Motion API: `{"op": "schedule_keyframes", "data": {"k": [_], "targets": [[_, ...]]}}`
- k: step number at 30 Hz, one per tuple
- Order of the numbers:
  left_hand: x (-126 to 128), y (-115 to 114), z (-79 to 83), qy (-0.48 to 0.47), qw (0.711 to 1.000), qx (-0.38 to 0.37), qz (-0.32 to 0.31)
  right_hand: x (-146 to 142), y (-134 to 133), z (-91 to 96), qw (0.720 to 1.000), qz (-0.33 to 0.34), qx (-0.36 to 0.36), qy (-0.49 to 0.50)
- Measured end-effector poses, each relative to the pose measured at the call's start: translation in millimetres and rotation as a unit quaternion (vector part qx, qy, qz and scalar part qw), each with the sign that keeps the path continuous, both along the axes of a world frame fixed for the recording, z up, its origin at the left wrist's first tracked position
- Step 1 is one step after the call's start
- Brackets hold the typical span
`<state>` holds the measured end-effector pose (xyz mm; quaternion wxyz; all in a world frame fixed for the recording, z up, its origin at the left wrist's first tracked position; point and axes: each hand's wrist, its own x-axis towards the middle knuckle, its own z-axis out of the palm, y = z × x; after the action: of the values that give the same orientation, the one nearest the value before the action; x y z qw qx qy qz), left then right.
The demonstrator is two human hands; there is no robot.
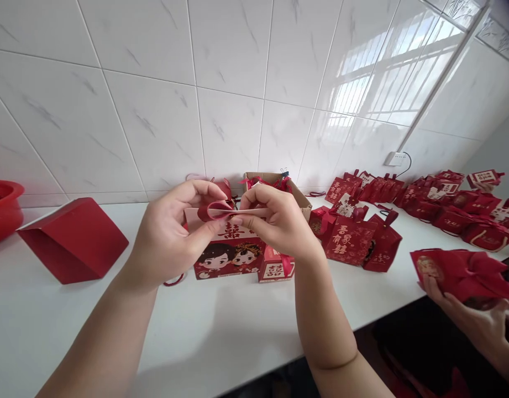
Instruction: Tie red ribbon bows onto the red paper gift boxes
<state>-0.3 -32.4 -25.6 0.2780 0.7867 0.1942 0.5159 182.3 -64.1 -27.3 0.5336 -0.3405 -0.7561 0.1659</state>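
A red and cream gift box (229, 260) printed with two cartoon figures and a double-happiness sign is in front of me. My left hand (167, 232) pinches its top edge from the left, beside a red strap loop (205, 212). From the right, my right hand (274, 218) grips the same top edge, thumb and fingers pressed together close to the left fingertips. The fingers hide part of the top seam. Just behind its lower right corner is a small red box with a ribbon (274, 271).
A plain red folded box (82, 237) and a red basin (3, 210) are on the left. Behind my hands is a cardboard carton (303, 202). Several red gift bags (346, 240) line the right. At far right another person's hand (457, 312) holds a red bow-tied package (465, 273).
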Motion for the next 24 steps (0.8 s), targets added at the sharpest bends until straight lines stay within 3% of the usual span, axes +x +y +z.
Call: {"op": "schedule_keyframes", "data": {"k": [4, 7, 10, 14, 17, 19, 21, 22, 24], "targets": [[-6.5, 3.5, 3.1, 0.035, 0.999, -0.002, 0.019, -3.4, -1.2, -7.1, 0.999, -0.023, -0.001, 0.033], [-10.7, 7.5, 5.9, 0.1, 0.995, -0.02, 0.004, -6.5, -26.3, -29.4, 0.988, -0.135, 0.053, 0.049], [-6.8, 14.2, 3.9, 0.193, 0.98, -0.036, -0.016, -7.7, -76.1, -73.2, 0.975, -0.204, 0.067, 0.054], [7.4, 26.4, -5.7, 0.354, 0.935, -0.031, -0.027, 5.1, -149.1, -138.2, 0.95, -0.299, 0.051, 0.075], [13.2, 35.1, -11.0, 0.413, 0.91, -0.029, -0.025, 35.8, -182.9, -160.0, 0.887, -0.446, 0.055, 0.107], [12.8, 38.8, -11.7, 0.431, 0.902, -0.028, -0.014, 64.9, -191.7, -158.7, 0.83, -0.546, 0.019, 0.11], [10.4, 40.2, -10.7, 0.447, 0.894, -0.023, -0.018, 94.7, -191.9, -151.7, 0.767, -0.637, -0.054, 0.046], [9.2, 40.2, -10.0, 0.456, 0.889, -0.023, -0.029, 107.8, -189.8, -148.6, 0.745, -0.659, -0.108, 0.005], [7.6, 39.3, -8.8, 0.475, 0.878, -0.026, -0.055, 126.2, -183.5, -146.4, 0.73, -0.657, -0.183, -0.048]]}}
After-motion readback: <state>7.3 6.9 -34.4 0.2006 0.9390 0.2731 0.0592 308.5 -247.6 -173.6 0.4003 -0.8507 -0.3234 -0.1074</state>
